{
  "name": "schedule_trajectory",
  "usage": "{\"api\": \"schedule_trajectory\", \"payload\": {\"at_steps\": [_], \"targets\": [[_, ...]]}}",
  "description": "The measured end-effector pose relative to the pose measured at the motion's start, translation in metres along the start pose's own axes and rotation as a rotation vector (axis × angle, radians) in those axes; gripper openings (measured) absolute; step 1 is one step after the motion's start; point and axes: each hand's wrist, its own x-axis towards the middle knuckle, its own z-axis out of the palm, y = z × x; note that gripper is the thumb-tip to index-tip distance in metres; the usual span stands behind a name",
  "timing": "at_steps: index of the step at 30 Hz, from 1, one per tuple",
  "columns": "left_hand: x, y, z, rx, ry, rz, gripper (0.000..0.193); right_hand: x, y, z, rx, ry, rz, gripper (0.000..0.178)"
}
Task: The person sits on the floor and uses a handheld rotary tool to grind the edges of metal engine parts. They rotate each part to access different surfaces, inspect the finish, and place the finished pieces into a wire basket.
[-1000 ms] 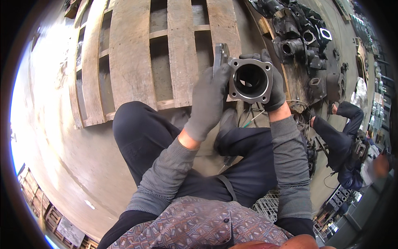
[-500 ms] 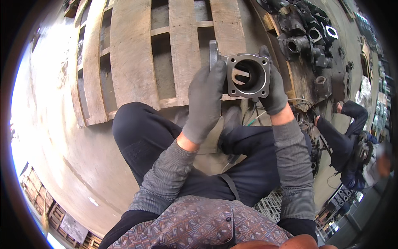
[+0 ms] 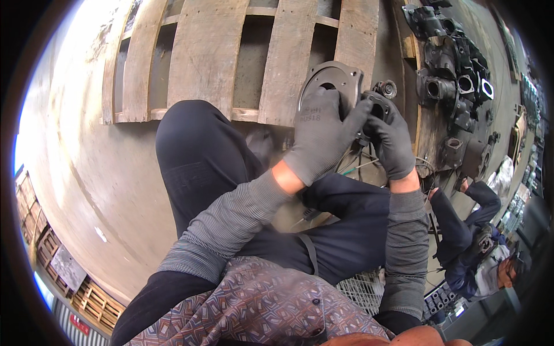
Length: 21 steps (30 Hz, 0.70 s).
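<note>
Both hands hold a grey cast-metal housing (image 3: 344,74) in front of me, above the gap between my knees. Its broad round flange with bolt holes faces up, and part of the central opening shows between my fingers. My left hand (image 3: 321,130), in a grey work glove, is closed over the flange's near side, its thumb reaching toward the right. My gloved right hand (image 3: 395,141) grips a smaller black end with an opening on the housing's right side. The fingers cover much of the underside.
A wooden pallet (image 3: 205,55) lies ahead on the concrete floor. To the right, several dark metal castings (image 3: 443,86) are heaped on a wooden board. Cables (image 3: 363,163) run near my feet. Another person (image 3: 476,248) sits at the far right.
My hands have turned the housing, so its broad flange now faces up in place of the square-ended bore. My left hand has shifted right and over the flange. The view has moved too.
</note>
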Motion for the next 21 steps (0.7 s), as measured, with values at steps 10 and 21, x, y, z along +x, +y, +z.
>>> {"api": "schedule_trajectory", "payload": {"at_steps": [10,21], "targets": [[0.028,-0.022,-0.020,-0.375,0.284,-0.080,0.037,-0.024,-0.012,-0.025,0.069,0.156,0.066,0.052],[0.014,-0.034,-0.017,-0.625,-0.087,-0.547,0.044,-0.019,-0.006,-0.025,-0.028,0.183,0.111,0.043]]}}
